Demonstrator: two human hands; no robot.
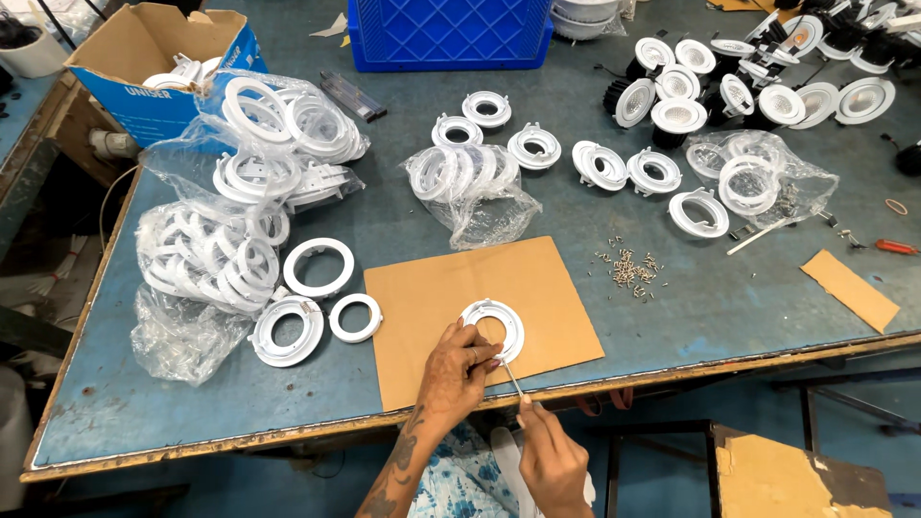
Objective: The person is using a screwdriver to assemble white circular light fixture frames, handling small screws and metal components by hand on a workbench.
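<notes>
A white ring-shaped lamp housing [494, 326] lies on a brown cardboard sheet [537, 278] near the table's front edge. My left hand [459, 369] rests on the ring's near left rim, pinching it. My right hand [549, 459] is below the table edge and grips a thin screwdriver [512, 379] whose metal tip points up at the ring's near rim. A small heap of screws [633, 268] lies to the right of the cardboard.
Plastic bags of white rings [206, 254] pile at the left, with three loose rings [317, 267] beside them. More rings [532, 146] and finished spotlights [729, 91] lie farther back. A blue crate [446, 34] and an open carton [144, 48] stand at the rear.
</notes>
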